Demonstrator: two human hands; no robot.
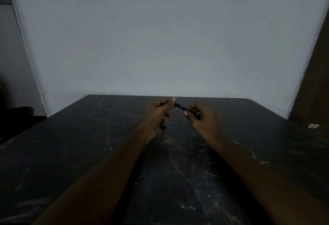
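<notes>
Both hands meet above the dark marbled surface point(89, 153), toward its far edge and about midway between its left and right edges. Between them they hold 1 slim dark pen point(179, 106) with a blue band, lifted clear of the surface and sloping down to the right. The left hand point(157, 111) has its fingers curled round the upper end, the thumb lying along the top. The right hand point(198, 117) pinches the lower end between thumb and bent fingers. Only a short stretch of the barrel shows between the 2 grips.

This looks like pulling the pen's 2 parts apart or pushing them together at the band; which one cannot be told. To do it well, the 2 grips should sit close to the joint and the force should run straight along the barrel, with no bending. A slight twist by the right hand would likely help more than a hard tug.

A small dark piece point(163, 127) lies on the surface just below the left hand, possibly a cap. A small white object point(313, 125) sits near the right edge.
</notes>
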